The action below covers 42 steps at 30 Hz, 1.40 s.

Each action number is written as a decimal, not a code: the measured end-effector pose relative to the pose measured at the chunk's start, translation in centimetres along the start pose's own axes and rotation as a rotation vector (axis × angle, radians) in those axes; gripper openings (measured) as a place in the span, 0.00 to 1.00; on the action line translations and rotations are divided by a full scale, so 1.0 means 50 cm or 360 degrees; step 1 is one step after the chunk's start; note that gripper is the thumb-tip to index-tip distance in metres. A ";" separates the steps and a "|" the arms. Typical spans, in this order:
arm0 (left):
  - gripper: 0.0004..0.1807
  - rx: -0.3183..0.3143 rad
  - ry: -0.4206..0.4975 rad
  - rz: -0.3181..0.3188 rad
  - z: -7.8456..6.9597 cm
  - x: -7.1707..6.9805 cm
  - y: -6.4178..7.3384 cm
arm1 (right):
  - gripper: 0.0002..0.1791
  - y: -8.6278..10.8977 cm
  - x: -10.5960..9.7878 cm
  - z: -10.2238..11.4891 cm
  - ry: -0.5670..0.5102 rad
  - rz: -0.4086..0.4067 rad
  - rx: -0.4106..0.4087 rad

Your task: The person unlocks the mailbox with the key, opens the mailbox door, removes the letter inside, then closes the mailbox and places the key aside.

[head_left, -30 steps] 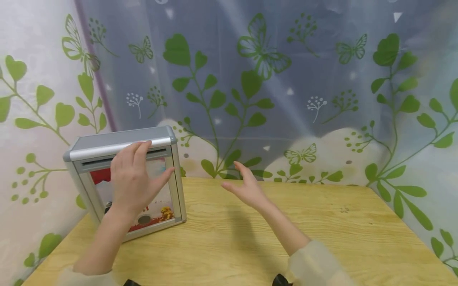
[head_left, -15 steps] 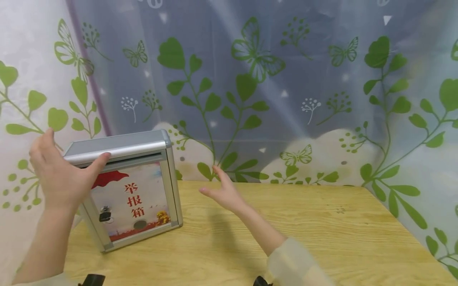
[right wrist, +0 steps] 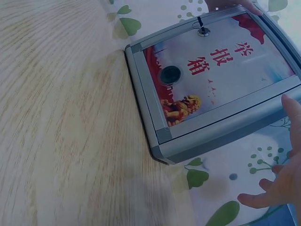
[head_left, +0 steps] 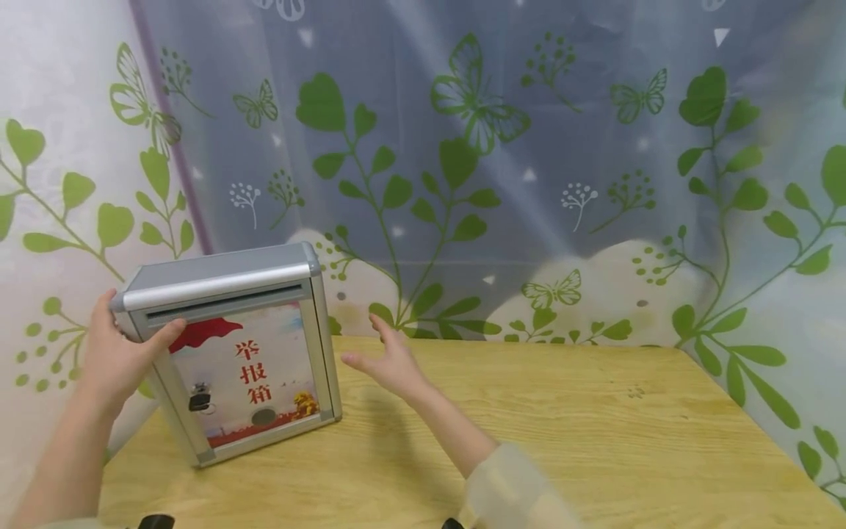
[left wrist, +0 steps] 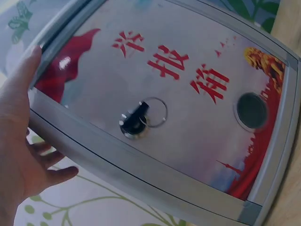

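A silver-framed report box stands upright at the left of the table, its front turned slightly right. Below its top runs a dark slot; red lettering marks the front panel. A black-headed key with a metal ring sits in the lock near the left edge. My left hand grips the upper left edge, thumb over the front and fingers round the side, partly hidden behind it. My right hand hovers right of the box with thumb and fingers spread, apart from its right side, holding nothing.
The wood-grain table stretches to the right of the box. Behind it hangs a curtain printed with leaves and butterflies, closing in the back and both sides.
My left hand swings left off the front of the box, then comes in onto its upper left edge. My right hand moves left, closer to the box.
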<state>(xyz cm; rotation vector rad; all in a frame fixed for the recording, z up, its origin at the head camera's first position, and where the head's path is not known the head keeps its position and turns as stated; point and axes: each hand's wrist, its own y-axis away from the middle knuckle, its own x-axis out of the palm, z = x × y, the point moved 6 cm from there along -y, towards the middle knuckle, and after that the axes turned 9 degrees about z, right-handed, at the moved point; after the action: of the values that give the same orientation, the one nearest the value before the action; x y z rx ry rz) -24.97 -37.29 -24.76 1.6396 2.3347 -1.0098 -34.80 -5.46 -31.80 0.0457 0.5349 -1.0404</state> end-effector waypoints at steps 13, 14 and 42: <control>0.31 0.0269 0.0755 0.0219 0.054 0.029 0.006 | 0.47 -0.030 0.070 -0.007 -0.0088 0.0074 0.0098; 0.31 0.0268 0.0769 0.0223 0.058 0.030 0.008 | 0.46 -0.031 0.075 -0.005 -0.0097 0.0080 0.0097; 0.28 -0.0028 0.0125 0.0467 0.083 0.027 0.012 | 0.43 -0.052 0.125 0.013 0.0135 0.0014 0.0142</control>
<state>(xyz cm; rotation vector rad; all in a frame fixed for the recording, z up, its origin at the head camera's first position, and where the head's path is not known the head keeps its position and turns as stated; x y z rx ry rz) -26.12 -38.51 -28.84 1.9730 2.0559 -0.8758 -34.26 -12.02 -33.46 0.1717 0.5645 -1.0568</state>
